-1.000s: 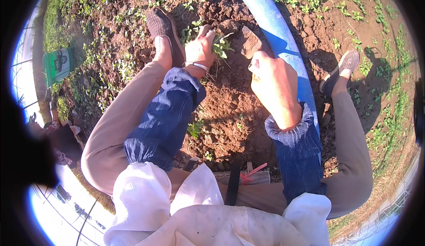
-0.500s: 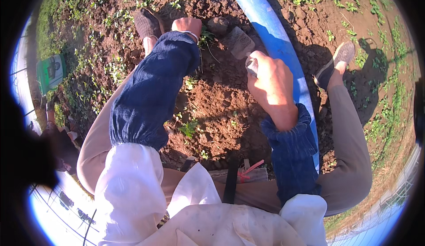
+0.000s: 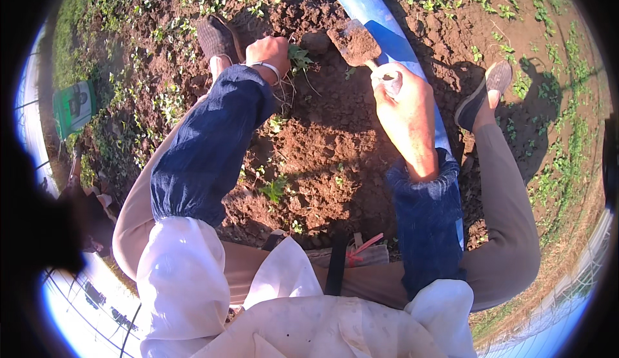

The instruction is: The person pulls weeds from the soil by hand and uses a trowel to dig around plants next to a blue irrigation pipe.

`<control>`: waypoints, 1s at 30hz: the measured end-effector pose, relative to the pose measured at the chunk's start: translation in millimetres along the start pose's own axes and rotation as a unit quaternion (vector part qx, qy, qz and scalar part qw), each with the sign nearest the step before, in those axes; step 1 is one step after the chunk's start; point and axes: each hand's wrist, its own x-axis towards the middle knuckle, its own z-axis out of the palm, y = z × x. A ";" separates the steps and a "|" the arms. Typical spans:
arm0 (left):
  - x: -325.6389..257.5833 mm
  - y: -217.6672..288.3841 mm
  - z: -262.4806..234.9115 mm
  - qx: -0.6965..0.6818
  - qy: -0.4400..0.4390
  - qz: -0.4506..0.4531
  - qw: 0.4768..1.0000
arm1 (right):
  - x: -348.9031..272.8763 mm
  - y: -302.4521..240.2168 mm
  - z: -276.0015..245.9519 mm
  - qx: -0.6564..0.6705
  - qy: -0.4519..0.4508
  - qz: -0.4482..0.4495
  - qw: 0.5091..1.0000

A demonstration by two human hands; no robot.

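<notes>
My right hand [image 3: 407, 108] is wrapped round the handle of a hand trowel [image 3: 356, 43]. The trowel's soil-caked blade points away from me and overlaps the edge of a blue pipe [image 3: 394, 36]. At the far left of the dug soil, my left hand [image 3: 267, 52] is closed on a weed [image 3: 299, 58]. Green leaves stick out to the right of the fist and thin pale roots hang below it. Between my two hands lies dark, loosened soil [image 3: 322, 110].
The blue pipe runs from the far edge down past my right forearm. My shoes [image 3: 218, 39] rest on the ground at either side. Small green weeds [image 3: 274, 189] dot the soil. At the far left stands a green container [image 3: 74, 108], with another person [image 3: 87, 213] below it.
The trowel has come up and away from the ground, its blade now tilted into the sunlight. My left hand has shifted slightly nearer, and roots now show below it.
</notes>
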 end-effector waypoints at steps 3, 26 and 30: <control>-31.9 11.0 13.3 -0.043 -0.048 0.137 0.989 | 5.0 -12.7 3.0 0.045 0.042 -0.041 0.997; -188.9 114.6 77.8 -0.124 -0.297 0.415 0.851 | -8.3 -24.5 54.6 0.304 0.034 -0.026 0.952; -207.6 96.1 87.4 -0.043 -0.296 0.422 0.856 | -74.3 41.4 109.1 0.156 -0.079 0.058 0.983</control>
